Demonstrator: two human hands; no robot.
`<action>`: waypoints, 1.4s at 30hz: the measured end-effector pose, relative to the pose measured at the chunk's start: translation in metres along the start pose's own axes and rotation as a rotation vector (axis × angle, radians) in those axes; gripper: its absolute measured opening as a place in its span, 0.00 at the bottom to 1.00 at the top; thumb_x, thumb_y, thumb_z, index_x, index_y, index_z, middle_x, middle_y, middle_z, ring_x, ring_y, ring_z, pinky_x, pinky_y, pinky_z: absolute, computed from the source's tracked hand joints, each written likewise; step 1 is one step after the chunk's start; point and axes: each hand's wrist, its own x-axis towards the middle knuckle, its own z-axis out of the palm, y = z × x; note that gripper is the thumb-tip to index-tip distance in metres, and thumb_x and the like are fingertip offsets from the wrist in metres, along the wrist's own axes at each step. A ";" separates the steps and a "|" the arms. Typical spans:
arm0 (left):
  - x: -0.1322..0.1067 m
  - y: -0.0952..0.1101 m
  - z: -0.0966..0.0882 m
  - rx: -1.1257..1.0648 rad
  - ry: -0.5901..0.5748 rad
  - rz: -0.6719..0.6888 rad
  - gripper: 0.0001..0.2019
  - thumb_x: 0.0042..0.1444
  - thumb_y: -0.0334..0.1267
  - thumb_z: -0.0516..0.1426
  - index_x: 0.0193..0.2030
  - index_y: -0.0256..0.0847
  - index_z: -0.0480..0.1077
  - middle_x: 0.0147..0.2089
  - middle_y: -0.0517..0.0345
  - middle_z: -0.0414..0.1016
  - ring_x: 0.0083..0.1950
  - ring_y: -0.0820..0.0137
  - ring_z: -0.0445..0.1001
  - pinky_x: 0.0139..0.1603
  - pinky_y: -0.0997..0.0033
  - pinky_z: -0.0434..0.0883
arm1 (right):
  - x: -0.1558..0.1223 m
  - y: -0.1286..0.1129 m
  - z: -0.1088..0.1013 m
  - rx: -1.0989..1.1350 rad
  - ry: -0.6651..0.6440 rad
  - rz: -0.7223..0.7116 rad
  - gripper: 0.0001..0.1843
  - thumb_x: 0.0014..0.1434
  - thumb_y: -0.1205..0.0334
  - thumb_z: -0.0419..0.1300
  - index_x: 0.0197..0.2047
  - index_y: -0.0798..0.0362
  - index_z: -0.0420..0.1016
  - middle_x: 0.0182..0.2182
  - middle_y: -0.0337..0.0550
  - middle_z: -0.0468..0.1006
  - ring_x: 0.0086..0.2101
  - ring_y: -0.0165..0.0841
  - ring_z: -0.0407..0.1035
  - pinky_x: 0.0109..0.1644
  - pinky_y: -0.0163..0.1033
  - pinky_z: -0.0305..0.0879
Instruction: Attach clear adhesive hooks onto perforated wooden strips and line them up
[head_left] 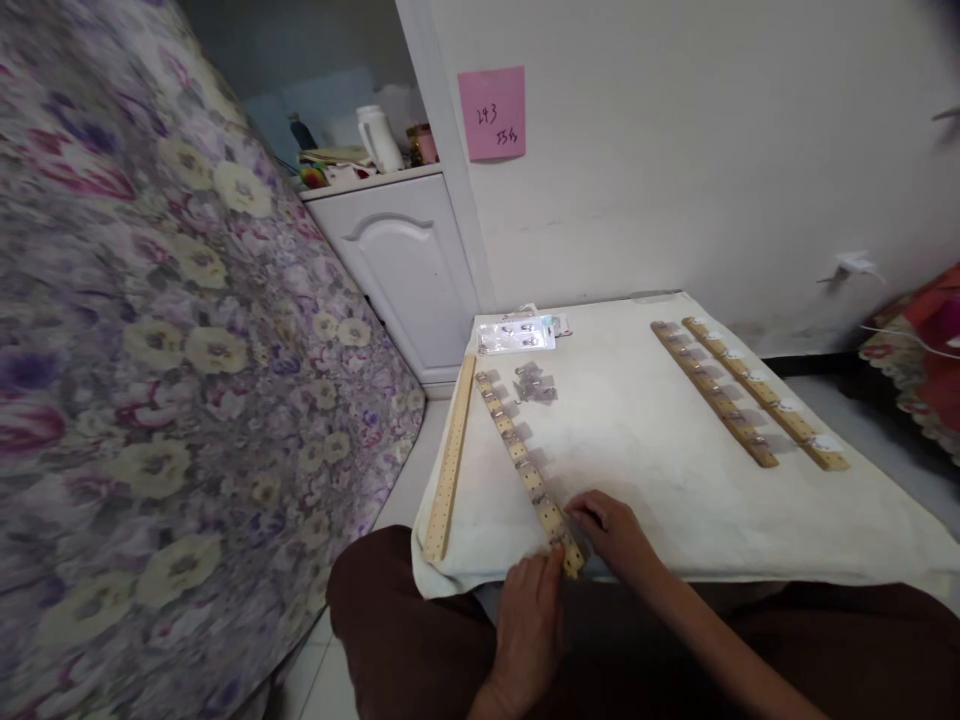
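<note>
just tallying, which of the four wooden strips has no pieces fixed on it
The leftmost strip: only small holes show along it, while the other three strips carry attached pieces.

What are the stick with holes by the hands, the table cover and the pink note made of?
The stick looks like wood, maybe bamboo: it's yellowish tan and seems smooth, but any grain is too small to see. The cover seems to be matt cloth, since it drapes softly over the edge. The note is probably thin, matt paper, with handwriting on it.
</note>
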 end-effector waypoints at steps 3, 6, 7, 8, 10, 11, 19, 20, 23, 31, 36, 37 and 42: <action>0.000 -0.001 0.000 0.010 0.013 0.007 0.29 0.52 0.21 0.46 0.61 0.40 0.55 0.44 0.49 0.70 0.42 0.63 0.67 0.42 0.59 0.69 | -0.001 -0.001 0.001 0.005 0.000 -0.009 0.11 0.57 0.65 0.51 0.34 0.51 0.76 0.32 0.44 0.78 0.35 0.36 0.71 0.41 0.39 0.65; 0.000 -0.001 0.001 0.024 0.036 0.015 0.29 0.51 0.21 0.47 0.61 0.40 0.55 0.43 0.49 0.70 0.42 0.63 0.68 0.41 0.59 0.69 | -0.003 -0.003 0.000 0.013 0.016 0.006 0.12 0.57 0.63 0.51 0.37 0.52 0.75 0.34 0.44 0.78 0.36 0.37 0.71 0.42 0.40 0.65; 0.000 -0.002 0.001 0.026 0.043 0.017 0.29 0.50 0.21 0.47 0.61 0.40 0.55 0.44 0.49 0.70 0.42 0.63 0.68 0.42 0.59 0.70 | -0.004 -0.003 0.000 0.015 0.029 0.018 0.12 0.57 0.62 0.51 0.38 0.53 0.75 0.34 0.45 0.78 0.36 0.37 0.72 0.42 0.40 0.65; 0.000 -0.002 0.002 0.023 0.046 0.019 0.30 0.50 0.21 0.47 0.61 0.39 0.55 0.44 0.49 0.70 0.43 0.63 0.68 0.42 0.59 0.70 | -0.005 -0.002 -0.002 0.015 0.042 0.030 0.12 0.57 0.62 0.51 0.39 0.53 0.74 0.34 0.45 0.78 0.36 0.37 0.72 0.42 0.40 0.65; -0.001 -0.002 0.002 0.006 0.046 0.021 0.30 0.50 0.20 0.47 0.62 0.38 0.54 0.44 0.48 0.70 0.43 0.63 0.68 0.43 0.59 0.70 | -0.008 -0.002 -0.007 0.022 0.060 0.064 0.12 0.57 0.60 0.51 0.40 0.53 0.73 0.30 0.43 0.77 0.32 0.36 0.72 0.39 0.39 0.66; -0.001 -0.003 0.002 -0.005 0.046 0.024 0.30 0.50 0.20 0.47 0.62 0.38 0.53 0.45 0.48 0.70 0.43 0.63 0.68 0.43 0.59 0.70 | -0.010 -0.001 -0.010 0.040 0.060 0.091 0.11 0.57 0.59 0.52 0.40 0.53 0.72 0.28 0.41 0.76 0.29 0.35 0.71 0.35 0.39 0.66; -0.007 -0.007 -0.005 -0.160 0.079 0.009 0.25 0.57 0.25 0.47 0.62 0.42 0.56 0.45 0.49 0.72 0.44 0.65 0.70 0.45 0.61 0.70 | -0.053 0.006 -0.025 0.497 -0.156 0.438 0.14 0.54 0.48 0.54 0.31 0.51 0.64 0.24 0.36 0.75 0.19 0.28 0.68 0.19 0.31 0.58; -0.009 -0.007 -0.007 -0.210 0.087 -0.025 0.22 0.58 0.27 0.47 0.59 0.42 0.59 0.45 0.50 0.72 0.45 0.66 0.70 0.46 0.61 0.70 | -0.061 0.006 -0.022 0.545 -0.195 0.470 0.16 0.53 0.47 0.55 0.31 0.52 0.65 0.24 0.37 0.75 0.20 0.29 0.69 0.20 0.31 0.60; -0.011 -0.001 -0.012 -0.404 0.054 -0.194 0.13 0.61 0.33 0.48 0.50 0.42 0.67 0.45 0.52 0.73 0.46 0.68 0.71 0.47 0.66 0.69 | -0.081 0.004 -0.007 0.666 -0.268 0.550 0.21 0.50 0.43 0.58 0.37 0.52 0.69 0.29 0.41 0.78 0.25 0.32 0.74 0.27 0.35 0.66; -0.003 0.010 -0.001 -0.939 -0.102 -0.550 0.16 0.58 0.46 0.51 0.45 0.39 0.71 0.35 0.56 0.75 0.35 0.70 0.71 0.34 0.74 0.67 | -0.084 -0.009 0.018 0.962 -0.178 0.579 0.28 0.44 0.44 0.65 0.44 0.53 0.70 0.34 0.44 0.78 0.32 0.34 0.74 0.36 0.39 0.67; 0.004 0.010 0.005 -1.193 -0.090 -0.695 0.22 0.52 0.56 0.55 0.40 0.37 0.71 0.22 0.65 0.66 0.21 0.76 0.62 0.24 0.77 0.59 | -0.079 -0.013 0.018 0.882 -0.140 0.489 0.22 0.46 0.47 0.64 0.39 0.54 0.71 0.25 0.36 0.74 0.19 0.25 0.63 0.23 0.31 0.58; 0.006 0.010 0.005 -1.234 -0.090 -0.724 0.23 0.51 0.57 0.55 0.38 0.37 0.71 0.21 0.65 0.65 0.20 0.77 0.60 0.23 0.77 0.57 | -0.078 -0.013 0.018 0.864 -0.135 0.476 0.21 0.46 0.47 0.63 0.38 0.54 0.71 0.24 0.35 0.73 0.18 0.24 0.61 0.22 0.31 0.56; 0.010 0.008 0.011 -1.380 -0.102 -0.819 0.22 0.48 0.59 0.57 0.26 0.38 0.66 0.19 0.66 0.64 0.17 0.81 0.55 0.20 0.78 0.50 | -0.073 -0.012 0.021 0.834 -0.129 0.444 0.21 0.46 0.44 0.62 0.32 0.54 0.71 0.21 0.34 0.70 0.18 0.24 0.59 0.21 0.30 0.55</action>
